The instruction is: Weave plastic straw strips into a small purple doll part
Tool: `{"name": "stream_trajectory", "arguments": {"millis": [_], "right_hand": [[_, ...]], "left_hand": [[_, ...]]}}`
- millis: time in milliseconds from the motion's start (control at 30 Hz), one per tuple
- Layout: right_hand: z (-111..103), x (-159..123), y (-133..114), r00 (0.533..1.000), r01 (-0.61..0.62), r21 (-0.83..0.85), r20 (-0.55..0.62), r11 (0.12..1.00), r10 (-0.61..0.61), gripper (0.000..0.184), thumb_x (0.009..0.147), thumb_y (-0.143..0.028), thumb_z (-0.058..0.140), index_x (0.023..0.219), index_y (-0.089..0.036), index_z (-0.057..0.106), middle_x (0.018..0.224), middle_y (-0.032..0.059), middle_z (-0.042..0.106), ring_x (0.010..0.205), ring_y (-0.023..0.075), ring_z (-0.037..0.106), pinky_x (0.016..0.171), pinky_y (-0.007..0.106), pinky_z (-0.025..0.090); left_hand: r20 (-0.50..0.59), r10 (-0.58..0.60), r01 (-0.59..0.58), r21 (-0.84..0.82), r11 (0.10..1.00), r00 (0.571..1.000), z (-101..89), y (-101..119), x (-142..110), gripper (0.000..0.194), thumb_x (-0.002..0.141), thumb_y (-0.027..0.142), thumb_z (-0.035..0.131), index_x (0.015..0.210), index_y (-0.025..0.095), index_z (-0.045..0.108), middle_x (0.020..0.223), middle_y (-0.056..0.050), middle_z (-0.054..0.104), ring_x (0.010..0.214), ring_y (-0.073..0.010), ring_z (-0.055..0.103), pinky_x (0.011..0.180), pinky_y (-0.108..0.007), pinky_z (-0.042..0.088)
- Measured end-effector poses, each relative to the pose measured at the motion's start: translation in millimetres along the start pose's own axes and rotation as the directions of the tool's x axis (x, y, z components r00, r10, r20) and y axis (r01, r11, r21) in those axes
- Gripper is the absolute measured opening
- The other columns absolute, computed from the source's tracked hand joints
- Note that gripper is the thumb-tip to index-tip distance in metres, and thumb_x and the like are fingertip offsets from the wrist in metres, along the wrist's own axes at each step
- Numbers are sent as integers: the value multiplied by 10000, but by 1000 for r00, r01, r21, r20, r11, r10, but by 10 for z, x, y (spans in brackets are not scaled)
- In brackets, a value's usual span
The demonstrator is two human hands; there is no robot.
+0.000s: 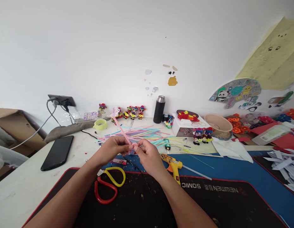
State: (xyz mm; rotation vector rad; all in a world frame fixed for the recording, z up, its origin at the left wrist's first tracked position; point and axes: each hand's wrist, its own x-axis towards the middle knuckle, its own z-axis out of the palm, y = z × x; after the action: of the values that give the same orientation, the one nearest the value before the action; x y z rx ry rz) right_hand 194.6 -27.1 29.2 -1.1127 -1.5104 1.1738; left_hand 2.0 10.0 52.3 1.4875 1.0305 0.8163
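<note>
A pink pipe cleaner (122,130) slants up and left from between my hands, its lower end curled into a small coil. My left hand (117,146) pinches it near the coil. The thumb and fingers of my right hand (146,153) close on the coil from the other side. Behind my hands lies a loose pile of pastel pipe cleaners (144,133). A yellow hot glue gun (174,166) rests just right of my right hand. Scissors with one yellow and one red handle (106,201) lie below my left hand on the black mat (196,205).
At left lie a black phone (57,152) and a roll of yellow-green tape (100,124). A black flask (159,110) stands against the wall, with several small colourful figures (134,112) beside it. Right are a white box (182,125), a beige bowl (218,123) and white paper strips (284,167).
</note>
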Motion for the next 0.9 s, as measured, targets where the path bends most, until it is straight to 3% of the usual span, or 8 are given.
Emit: {"name": "stream_trajectory", "arguments": {"millis": [233,400,567,700,900], "right_hand": [[23,-22,14,997,77,-273,19,959,-75,101,959,-272,589,871,-227,569,562,-73,465,484,117,366,487,244,245],[44,-19,46,999,41,-253,-16,967,-47,99,944,-278,597,862,-227,575,541,-81,452,474,117,373,478,245,252],[38,16,45,997,1,-35,-83,999,-4,188,944,-393,600,858,-234,549,507,-96,439,419,108,355,438,239,241],[23,39,23,995,-36,125,-91,991,47,244,944,-470,591,922,-230,553,470,-105,473,359,102,363,395,225,274],[39,30,4,994,-37,201,-96,979,57,325,923,-541,631,924,-224,559,453,-107,483,342,92,358,360,209,278]], "left_hand": [[73,-11,-3,185,983,997,-104,113,-47,274,725,428,845,730,169,758,670,7,653,643,-151,550,623,-243,464],[71,21,-37,237,971,997,-79,98,-47,269,755,415,832,704,171,729,644,13,640,629,-147,552,595,-233,434],[-68,22,-26,-62,998,997,125,-9,7,344,699,469,877,716,162,722,630,3,665,601,-141,585,598,-241,475],[-178,-28,-34,-336,941,984,331,-68,42,397,609,461,948,702,149,719,640,-5,691,576,-119,600,576,-221,485],[-186,-55,-45,-492,869,981,435,-56,30,425,575,466,982,688,136,739,623,-9,686,561,-103,601,559,-203,497]]}}
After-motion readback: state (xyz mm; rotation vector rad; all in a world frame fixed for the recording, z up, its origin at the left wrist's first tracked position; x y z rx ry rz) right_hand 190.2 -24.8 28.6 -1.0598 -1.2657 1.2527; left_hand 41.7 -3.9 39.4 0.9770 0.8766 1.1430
